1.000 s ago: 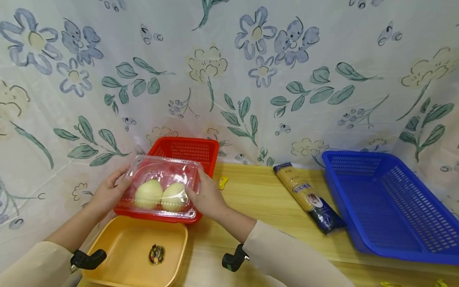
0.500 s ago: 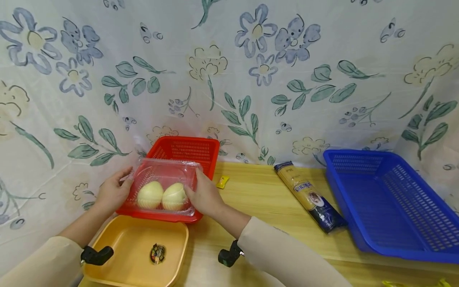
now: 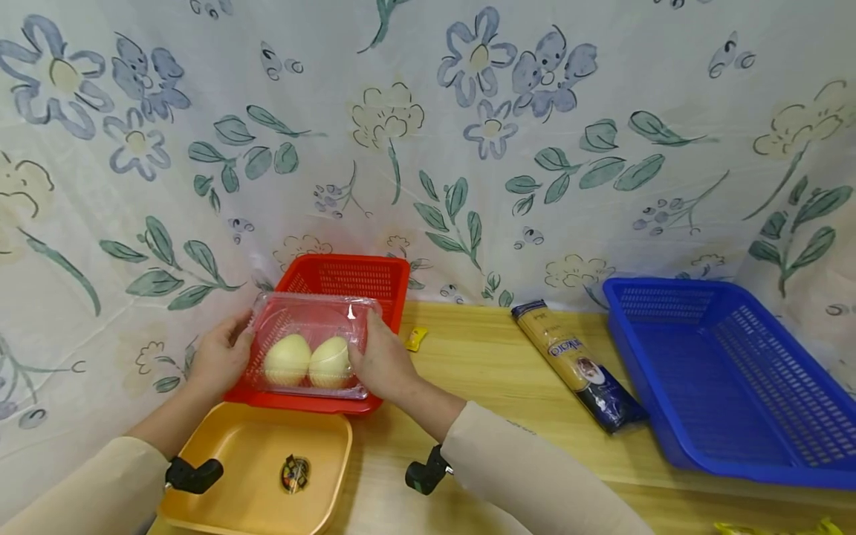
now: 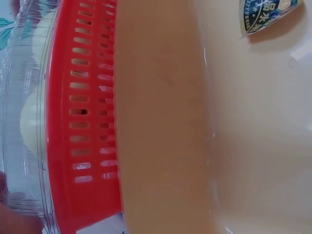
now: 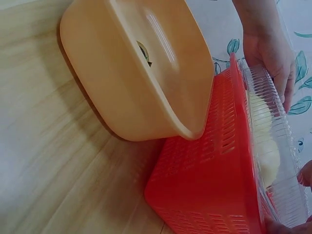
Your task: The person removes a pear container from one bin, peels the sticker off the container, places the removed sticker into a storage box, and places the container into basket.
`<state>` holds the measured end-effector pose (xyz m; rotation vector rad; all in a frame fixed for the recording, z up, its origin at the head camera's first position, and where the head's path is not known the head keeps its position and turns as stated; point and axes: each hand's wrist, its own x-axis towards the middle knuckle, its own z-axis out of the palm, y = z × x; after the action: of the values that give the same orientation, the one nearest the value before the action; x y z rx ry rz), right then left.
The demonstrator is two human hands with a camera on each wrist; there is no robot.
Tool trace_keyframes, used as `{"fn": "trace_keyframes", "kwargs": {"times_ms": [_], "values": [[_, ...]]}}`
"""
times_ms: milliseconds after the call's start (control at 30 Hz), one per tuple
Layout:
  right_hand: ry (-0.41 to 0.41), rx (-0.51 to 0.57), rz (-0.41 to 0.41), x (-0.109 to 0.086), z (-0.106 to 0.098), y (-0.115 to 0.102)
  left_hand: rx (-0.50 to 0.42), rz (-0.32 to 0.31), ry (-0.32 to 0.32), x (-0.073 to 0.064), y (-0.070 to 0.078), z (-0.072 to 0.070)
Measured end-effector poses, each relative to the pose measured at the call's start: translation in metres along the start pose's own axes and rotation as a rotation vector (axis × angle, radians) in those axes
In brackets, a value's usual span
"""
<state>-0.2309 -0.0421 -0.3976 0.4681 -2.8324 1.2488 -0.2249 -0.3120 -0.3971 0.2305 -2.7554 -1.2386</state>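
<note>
A clear plastic clamshell box (image 3: 310,305) with two pale yellow, round fruits (image 3: 287,360) inside is tilted over the red basket (image 3: 361,276). Its left end is gripped by my left hand (image 3: 221,357), the fingers behind it. My right hand (image 3: 388,360) holds the opposite end, thumb toward the front. In the right wrist view the box (image 5: 287,146) lies right along the basket's rim (image 5: 239,112), with the left hand (image 5: 270,61) at its far end. From the left wrist the box (image 4: 17,131) shows beside the slotted red wall (image 4: 80,126).
An orange basin (image 3: 234,431) stands in front of the basket, with a dark printed label (image 3: 294,474) inside. Rightward lie a small yellow packet (image 3: 416,339), a long pasta packet (image 3: 575,364) and a blue basket (image 3: 709,379). A flowered curtain (image 3: 428,148) hangs behind.
The clamshell box has shifted slightly to the right and sits straighter over the red basket. My left hand has moved right with it; my right hand has barely moved.
</note>
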Motion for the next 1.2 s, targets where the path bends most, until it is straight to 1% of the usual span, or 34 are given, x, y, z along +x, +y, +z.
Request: {"fn": "trace_keyframes", "kwargs": {"times_ms": [100, 200, 267, 333, 400, 467, 633, 733, 867, 1000, 1100, 1200], "values": [[0.026, -0.068, -0.041, -0.001, 0.000, 0.002, 0.017, 0.018, 0.009, -0.001, 0.000, 0.001], [0.065, -0.177, -0.072, -0.002, 0.000, 0.005, 0.077, 0.043, 0.005, -0.001, 0.000, 0.003], [0.070, -0.214, -0.075, -0.002, 0.000, 0.007, 0.126, 0.076, -0.004, -0.001, 0.000, 0.006], [0.050, -0.226, -0.052, -0.003, 0.001, 0.010, 0.165, 0.109, -0.015, -0.001, 0.001, 0.009], [0.028, -0.208, -0.043, -0.004, 0.002, 0.011, 0.171, 0.138, -0.023, -0.002, 0.003, 0.012], [0.011, -0.186, -0.035, -0.005, 0.003, 0.013, 0.164, 0.154, -0.023, -0.002, 0.003, 0.014], [0.003, -0.180, -0.041, -0.005, 0.005, 0.015, 0.148, 0.128, -0.042, -0.003, 0.005, 0.016], [0.001, -0.185, -0.046, -0.004, 0.004, 0.015, 0.142, 0.126, -0.046, -0.004, 0.006, 0.016], [-0.019, -0.166, -0.024, -0.005, 0.002, 0.014, 0.157, 0.176, -0.016, -0.004, 0.009, 0.016], [-0.040, -0.123, 0.012, -0.007, 0.000, 0.013, 0.206, 0.234, 0.008, -0.005, 0.017, 0.018], [-0.043, -0.089, 0.022, -0.008, -0.003, 0.014, 0.231, 0.257, -0.007, -0.006, 0.025, 0.024], [-0.031, -0.090, 0.004, -0.007, -0.008, 0.016, 0.227, 0.278, -0.020, -0.007, 0.033, 0.031]]}}
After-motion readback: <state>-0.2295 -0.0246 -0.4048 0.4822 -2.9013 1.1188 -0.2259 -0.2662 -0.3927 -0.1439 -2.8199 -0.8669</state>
